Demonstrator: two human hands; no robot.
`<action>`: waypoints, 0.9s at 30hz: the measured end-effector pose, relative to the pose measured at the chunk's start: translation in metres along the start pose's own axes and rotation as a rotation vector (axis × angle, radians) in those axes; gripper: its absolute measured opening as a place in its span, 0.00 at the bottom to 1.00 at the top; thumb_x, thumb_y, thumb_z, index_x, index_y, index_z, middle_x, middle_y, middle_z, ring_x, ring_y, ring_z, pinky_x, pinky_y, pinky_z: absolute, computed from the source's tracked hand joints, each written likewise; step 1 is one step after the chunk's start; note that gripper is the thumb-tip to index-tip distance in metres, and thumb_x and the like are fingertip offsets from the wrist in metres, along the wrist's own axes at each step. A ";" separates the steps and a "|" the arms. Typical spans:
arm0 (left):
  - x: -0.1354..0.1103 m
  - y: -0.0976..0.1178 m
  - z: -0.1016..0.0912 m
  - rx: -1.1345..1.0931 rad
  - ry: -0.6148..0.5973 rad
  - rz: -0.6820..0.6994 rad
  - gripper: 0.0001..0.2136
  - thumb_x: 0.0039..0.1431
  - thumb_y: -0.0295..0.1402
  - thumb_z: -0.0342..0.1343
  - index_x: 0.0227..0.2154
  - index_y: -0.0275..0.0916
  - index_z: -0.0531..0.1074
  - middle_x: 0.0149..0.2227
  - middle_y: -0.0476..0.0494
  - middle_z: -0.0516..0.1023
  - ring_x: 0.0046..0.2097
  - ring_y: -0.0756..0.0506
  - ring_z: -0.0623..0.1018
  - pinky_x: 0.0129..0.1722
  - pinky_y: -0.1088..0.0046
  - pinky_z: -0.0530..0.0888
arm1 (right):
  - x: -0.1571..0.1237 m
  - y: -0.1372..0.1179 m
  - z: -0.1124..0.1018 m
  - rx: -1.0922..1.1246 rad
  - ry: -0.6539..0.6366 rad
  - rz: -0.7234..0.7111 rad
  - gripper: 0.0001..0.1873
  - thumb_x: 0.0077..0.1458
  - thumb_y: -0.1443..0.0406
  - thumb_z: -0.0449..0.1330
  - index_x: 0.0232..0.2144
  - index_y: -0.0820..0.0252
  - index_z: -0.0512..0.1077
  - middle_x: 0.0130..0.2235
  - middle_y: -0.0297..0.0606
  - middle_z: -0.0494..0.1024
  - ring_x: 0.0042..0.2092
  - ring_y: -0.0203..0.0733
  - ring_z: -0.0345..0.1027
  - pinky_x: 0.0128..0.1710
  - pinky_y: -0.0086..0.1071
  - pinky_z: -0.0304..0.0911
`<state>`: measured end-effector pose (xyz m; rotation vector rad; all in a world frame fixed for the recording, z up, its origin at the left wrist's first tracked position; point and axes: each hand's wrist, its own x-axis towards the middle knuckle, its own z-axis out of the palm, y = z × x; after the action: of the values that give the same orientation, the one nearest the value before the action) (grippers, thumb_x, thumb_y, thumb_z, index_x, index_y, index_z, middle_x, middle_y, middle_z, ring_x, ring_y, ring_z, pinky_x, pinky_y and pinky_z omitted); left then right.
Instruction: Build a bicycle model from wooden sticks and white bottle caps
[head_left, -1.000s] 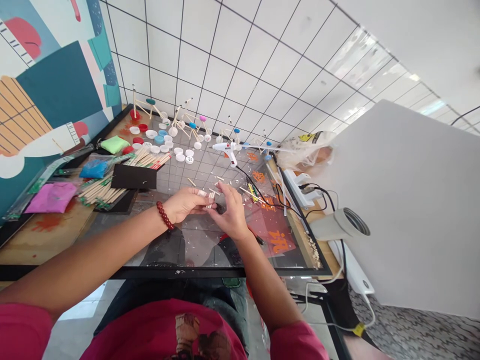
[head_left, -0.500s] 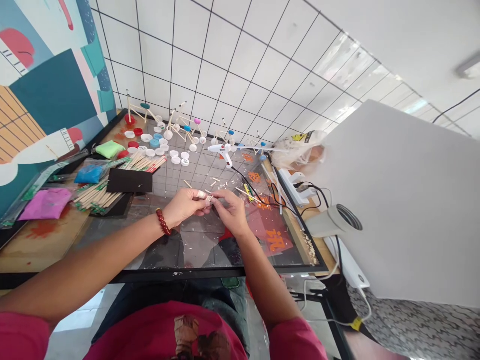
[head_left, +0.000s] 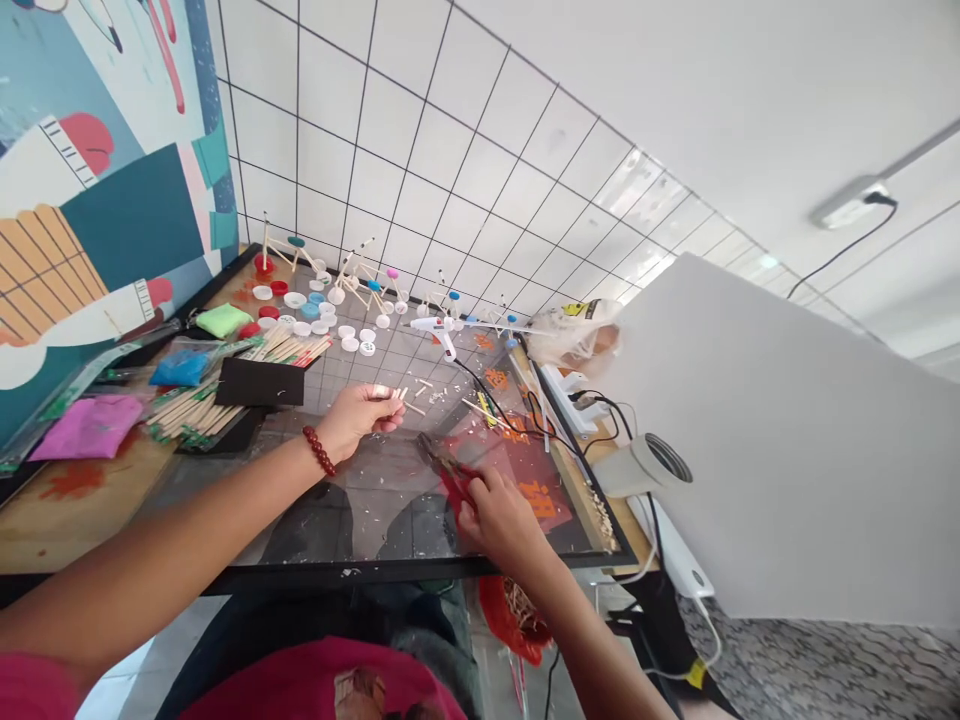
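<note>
Between the thumb and fingers of my left hand [head_left: 367,408] are a few short wooden sticks [head_left: 400,396], their pale ends poking out to the right. My right hand [head_left: 499,510], lower and to the right, is closed around the red handles of a pair of pliers [head_left: 448,462]. The dark jaws point up and left, apart from the sticks. Cut stick pieces [head_left: 421,388] and pale scraps lie on the table just beyond my left hand.
A white glue gun [head_left: 442,332] lies behind my hands, its black cord running right to a power strip [head_left: 574,400]. Bottle caps [head_left: 322,318] and stick figures stand at the back. Wooden sticks [head_left: 195,410] and clay bags are left. A red bag [head_left: 499,625] hangs below the edge.
My right hand has left the sticks, moved down and right, and taken hold of the pliers. My left hand keeps the sticks, slightly further left. The view has shifted a little.
</note>
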<state>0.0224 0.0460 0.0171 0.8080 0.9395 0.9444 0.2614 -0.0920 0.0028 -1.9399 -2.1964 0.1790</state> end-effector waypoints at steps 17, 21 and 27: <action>-0.007 0.003 0.006 0.040 -0.137 -0.017 0.09 0.41 0.28 0.71 0.24 0.30 0.76 0.24 0.44 0.78 0.23 0.52 0.75 0.21 0.80 0.71 | 0.046 -0.026 -0.046 1.411 -0.443 0.380 0.29 0.31 0.74 0.60 0.41 0.56 0.80 0.39 0.36 0.80 0.49 0.44 0.70 0.46 0.35 0.67; -0.008 0.003 0.008 0.076 -0.146 -0.037 0.08 0.43 0.28 0.69 0.23 0.31 0.75 0.23 0.45 0.77 0.22 0.53 0.75 0.21 0.81 0.70 | 0.046 -0.032 -0.045 1.301 -0.433 0.317 0.29 0.31 0.73 0.60 0.41 0.56 0.80 0.40 0.35 0.78 0.46 0.43 0.67 0.44 0.33 0.64; -0.010 0.004 0.007 0.135 -0.183 -0.068 0.06 0.43 0.26 0.67 0.20 0.31 0.75 0.20 0.45 0.76 0.21 0.52 0.74 0.20 0.80 0.70 | 0.048 -0.037 -0.051 1.150 -0.426 0.254 0.30 0.32 0.71 0.59 0.43 0.56 0.80 0.35 0.32 0.76 0.35 0.37 0.61 0.37 0.31 0.58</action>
<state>0.0251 0.0371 0.0265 0.9545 0.8721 0.7399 0.2324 -0.0514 0.0639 -1.4834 -1.3738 1.5884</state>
